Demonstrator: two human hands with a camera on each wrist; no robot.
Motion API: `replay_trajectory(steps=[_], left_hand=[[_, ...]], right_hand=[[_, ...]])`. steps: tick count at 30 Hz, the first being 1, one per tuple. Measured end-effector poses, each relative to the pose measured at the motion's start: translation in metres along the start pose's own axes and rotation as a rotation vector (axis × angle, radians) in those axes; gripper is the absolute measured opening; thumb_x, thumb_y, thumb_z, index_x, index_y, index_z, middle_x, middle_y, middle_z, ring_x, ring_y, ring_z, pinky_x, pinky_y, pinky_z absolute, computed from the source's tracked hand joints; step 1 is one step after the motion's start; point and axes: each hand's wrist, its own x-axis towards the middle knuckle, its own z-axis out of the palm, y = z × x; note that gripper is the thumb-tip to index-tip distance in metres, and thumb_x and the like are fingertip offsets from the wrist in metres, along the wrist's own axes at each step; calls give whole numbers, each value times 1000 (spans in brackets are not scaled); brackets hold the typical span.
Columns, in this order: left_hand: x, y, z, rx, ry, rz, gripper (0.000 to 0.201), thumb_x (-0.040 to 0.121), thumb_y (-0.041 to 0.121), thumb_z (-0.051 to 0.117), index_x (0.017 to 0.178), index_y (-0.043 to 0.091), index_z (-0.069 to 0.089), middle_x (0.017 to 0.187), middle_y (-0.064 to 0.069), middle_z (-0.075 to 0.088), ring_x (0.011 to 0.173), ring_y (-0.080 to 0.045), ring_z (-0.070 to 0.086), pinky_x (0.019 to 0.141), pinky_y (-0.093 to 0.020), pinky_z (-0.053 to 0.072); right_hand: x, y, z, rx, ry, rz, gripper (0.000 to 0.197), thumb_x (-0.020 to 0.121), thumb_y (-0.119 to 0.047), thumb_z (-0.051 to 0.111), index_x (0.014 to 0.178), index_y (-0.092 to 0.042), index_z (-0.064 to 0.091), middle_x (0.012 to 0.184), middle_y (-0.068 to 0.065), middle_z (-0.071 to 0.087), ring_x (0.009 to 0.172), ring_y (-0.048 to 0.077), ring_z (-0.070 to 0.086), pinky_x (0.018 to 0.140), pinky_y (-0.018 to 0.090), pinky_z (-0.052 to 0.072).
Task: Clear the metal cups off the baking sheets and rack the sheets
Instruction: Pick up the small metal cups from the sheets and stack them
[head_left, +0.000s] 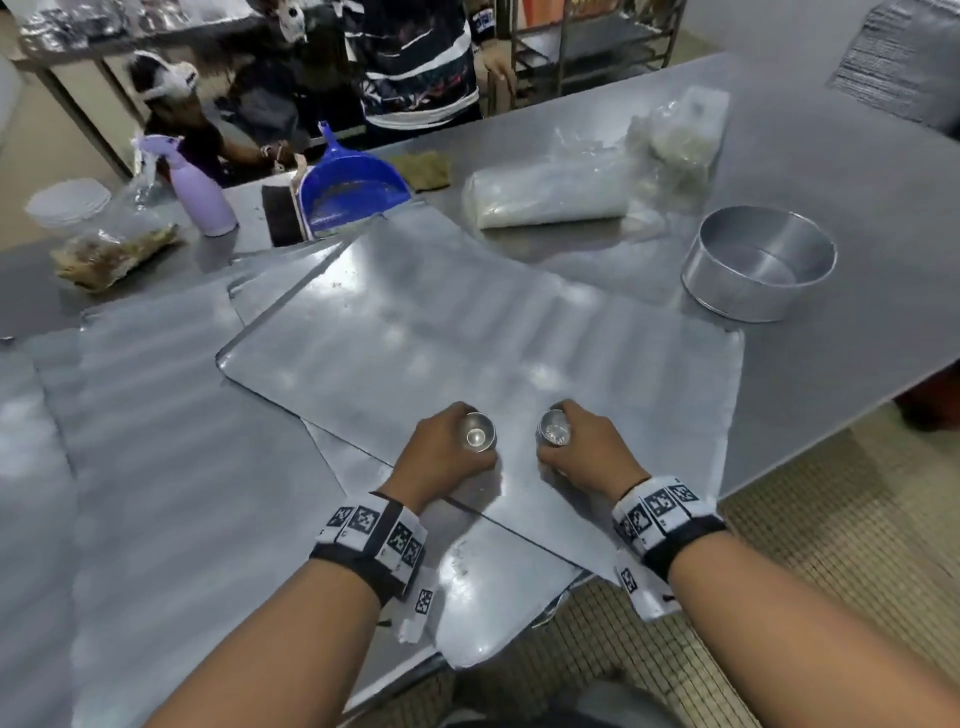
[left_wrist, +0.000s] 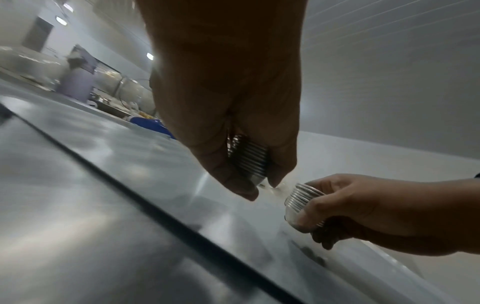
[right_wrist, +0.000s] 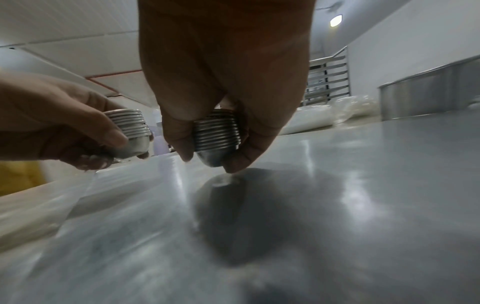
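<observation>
My left hand (head_left: 447, 452) grips a stack of nested metal cups (head_left: 479, 432), seen close in the left wrist view as a ribbed stack (left_wrist: 250, 158) between thumb and fingers. My right hand (head_left: 582, 452) grips a second stack of metal cups (head_left: 555, 428), whose rounded bottom (right_wrist: 217, 142) hangs just above the sheet. Both stacks are held over the near part of the top baking sheet (head_left: 441, 338), which lies skewed over other flat sheets (head_left: 156, 415) on the steel table (head_left: 831, 171). No loose cups show on the sheets.
A round metal cake pan (head_left: 758, 262) stands right of the sheets. Behind them lie a plastic-wrapped roll (head_left: 550, 200), a blue dustpan (head_left: 348, 187), a purple spray bottle (head_left: 195, 187) and a bag of food (head_left: 111, 249). People stand beyond the table, with a metal rack (head_left: 587, 47) behind.
</observation>
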Motion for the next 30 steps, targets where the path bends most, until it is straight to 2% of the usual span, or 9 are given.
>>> replay_trajectory(steps=[3, 6, 10, 17, 19, 22, 24, 27, 30], left_hand=[[9, 26, 25, 20, -58, 53, 44, 71, 26, 82, 112, 22, 65, 98, 3, 74, 87, -16, 69, 71, -26, 55], [18, 57, 57, 29, -111, 95, 43, 71, 26, 81, 110, 22, 65, 94, 1, 74, 82, -19, 72, 73, -40, 62], [30, 104, 103, 83, -139, 155, 43, 74, 29, 83, 112, 20, 65, 96, 5, 71, 86, -17, 68, 72, -27, 51], [41, 189, 195, 70, -148, 211, 43, 74, 27, 85, 111, 20, 64, 97, 2, 73, 88, -19, 68, 70, -25, 48], [43, 214, 219, 68, -143, 212, 42, 74, 28, 84, 110, 20, 64, 96, 2, 73, 87, -18, 68, 71, -26, 50], [45, 246, 250, 55, -138, 202, 38, 75, 30, 85, 105, 21, 63, 94, 2, 72, 82, -16, 67, 68, -23, 49], [45, 264, 267, 38, -120, 199, 36, 75, 29, 85, 102, 24, 61, 90, 6, 70, 79, -11, 65, 64, -17, 43], [48, 284, 290, 40, -90, 186, 37, 75, 30, 85, 104, 24, 62, 90, 7, 68, 80, -11, 63, 66, -20, 42], [57, 294, 309, 66, -82, 168, 34, 74, 29, 83, 100, 25, 61, 90, 7, 68, 81, -13, 64, 68, -22, 44]], right_hand=[[-10, 22, -23, 45, 68, 34, 47, 72, -32, 78, 113, -29, 55, 99, 1, 67, 86, 22, 64, 76, 30, 51], [-22, 51, -51, 103, 137, 66, 46, 72, -32, 77, 112, -29, 56, 99, 2, 69, 86, 23, 65, 80, 34, 54], [-35, 97, -92, 93, 162, 107, 49, 75, -35, 77, 119, -30, 56, 100, -1, 67, 88, 21, 64, 80, 30, 52], [-50, 188, -181, 80, 160, 66, 50, 76, -33, 78, 119, -25, 56, 104, 1, 68, 91, 20, 64, 78, 30, 50], [-55, 213, -207, 72, 161, 68, 48, 79, -32, 77, 120, -25, 55, 102, -1, 65, 88, 17, 62, 71, 23, 46], [-59, 245, -240, 68, 132, 56, 42, 83, -29, 75, 118, -26, 52, 97, -2, 62, 75, 5, 57, 51, 9, 40], [-57, 262, -258, 58, 130, 54, 41, 82, -33, 75, 115, -30, 51, 99, -1, 64, 78, 10, 60, 58, 12, 47], [-52, 280, -277, 55, 126, 79, 45, 80, -36, 76, 118, -30, 52, 104, -1, 65, 88, 18, 63, 76, 32, 55], [-42, 294, -289, 47, 123, 82, 47, 80, -35, 76, 121, -28, 53, 104, -1, 64, 88, 19, 63, 76, 32, 55]])
